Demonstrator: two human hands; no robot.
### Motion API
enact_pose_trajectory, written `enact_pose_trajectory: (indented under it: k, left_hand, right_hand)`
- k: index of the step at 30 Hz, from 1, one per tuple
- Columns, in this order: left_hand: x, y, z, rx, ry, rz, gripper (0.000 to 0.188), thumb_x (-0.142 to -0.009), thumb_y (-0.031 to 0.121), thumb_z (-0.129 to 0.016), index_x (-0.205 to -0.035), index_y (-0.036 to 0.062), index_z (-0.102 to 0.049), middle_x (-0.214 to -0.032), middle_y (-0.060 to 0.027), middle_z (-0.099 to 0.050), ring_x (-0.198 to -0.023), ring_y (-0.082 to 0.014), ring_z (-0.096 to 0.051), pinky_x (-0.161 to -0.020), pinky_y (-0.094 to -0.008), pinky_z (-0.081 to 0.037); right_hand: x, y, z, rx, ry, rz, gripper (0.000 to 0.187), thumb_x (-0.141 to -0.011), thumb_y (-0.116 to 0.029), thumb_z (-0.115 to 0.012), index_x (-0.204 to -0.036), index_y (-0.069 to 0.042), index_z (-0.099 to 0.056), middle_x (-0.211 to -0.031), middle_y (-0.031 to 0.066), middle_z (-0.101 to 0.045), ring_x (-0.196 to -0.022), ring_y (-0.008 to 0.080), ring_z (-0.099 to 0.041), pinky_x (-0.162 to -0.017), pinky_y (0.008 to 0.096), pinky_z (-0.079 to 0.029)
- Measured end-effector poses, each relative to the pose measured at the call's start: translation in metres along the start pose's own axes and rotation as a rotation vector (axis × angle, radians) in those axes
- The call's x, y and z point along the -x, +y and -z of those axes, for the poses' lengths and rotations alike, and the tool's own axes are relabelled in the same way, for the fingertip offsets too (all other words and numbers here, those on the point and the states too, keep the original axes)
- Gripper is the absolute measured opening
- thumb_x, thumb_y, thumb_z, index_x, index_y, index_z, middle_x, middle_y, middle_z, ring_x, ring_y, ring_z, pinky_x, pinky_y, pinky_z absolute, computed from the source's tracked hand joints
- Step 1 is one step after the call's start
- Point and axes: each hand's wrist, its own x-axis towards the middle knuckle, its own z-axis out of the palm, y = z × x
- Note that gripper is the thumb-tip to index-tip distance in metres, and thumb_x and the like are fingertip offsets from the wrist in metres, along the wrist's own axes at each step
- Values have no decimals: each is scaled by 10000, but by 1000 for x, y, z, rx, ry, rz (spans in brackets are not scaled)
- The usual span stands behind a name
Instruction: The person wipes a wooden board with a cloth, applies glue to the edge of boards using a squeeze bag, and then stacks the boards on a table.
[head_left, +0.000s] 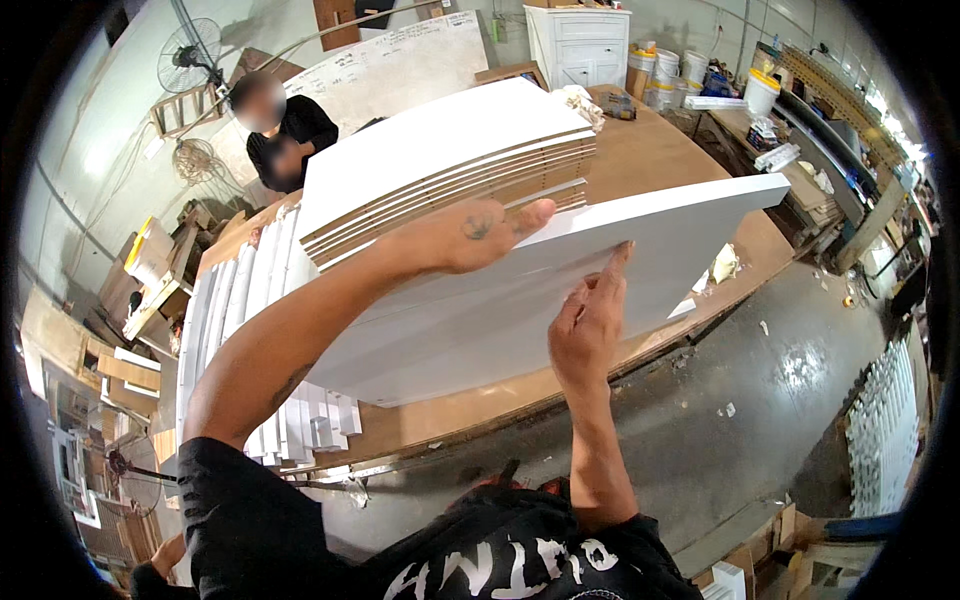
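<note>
At the brown bench (668, 150), gripped a white panel (480, 325) along its top with left hand (490, 234); seemingly checked its face with right hand (590, 318), fingers outstretched; next, needed steady support.

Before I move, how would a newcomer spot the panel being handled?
Find the brown table. At its near side is the white panel, left hand on its top edge, right hand at its face. It stands on edge, unlike the stacked panels lying flat behind.

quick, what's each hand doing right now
Left hand: holding the white panel at its top edge, some fingers hidden.
Right hand: not gripping, a finger extended against the panel's face.
</note>
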Motion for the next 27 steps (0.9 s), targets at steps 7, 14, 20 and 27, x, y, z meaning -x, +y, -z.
enact_pose_trajectory:
  k: [7, 14, 20, 27]
  left_hand:
    - [12, 14, 13, -73, -60, 38, 813, -945, 586, -125, -655, -22, -581, -602, -195, -532, -628, -318, -544, -687, -451, -447]
    - [13, 17, 15, -49, -96, 11, 782, -963, 528, -107, -749, -30, -611, -691, -228, -576, -710, -347, -583, -738, -472, -451]
    - [5, -6, 6, -15, 11, -87, 785, -952, 576, -136, -693, 20, -626, -502, -92, -461, -473, -198, -447, -542, -399, -433]
    - [8, 7, 12, -51, -73, -2, 802, -961, 527, -88, -700, -6, -628, -682, -208, -590, -709, -318, -605, -764, -444, -490]
  right_hand:
    - [11, -20, -23, 15, 13, 14, 660, -853, 11, -421, -1435, 38, -111, -967, 208, -460, -786, 315, -521, -684, 378, -453]
    - [18, -34, -40, -8, 71, -17, 606, -831, 32, -433, -1397, 81, -221, -944, 157, -457, -811, 238, -486, -753, 338, -427]
    - [24, -43, -47, -8, 29, 5, 630, -813, 54, -428, -1400, 87, -199, -934, 161, -429, -816, 255, -461, -758, 344, -412]
    - [28, -40, -47, -39, 73, -14, 535, -845, 22, -450, -1366, 54, -335, -1011, 144, -452, -901, 220, -484, -785, 319, -432]
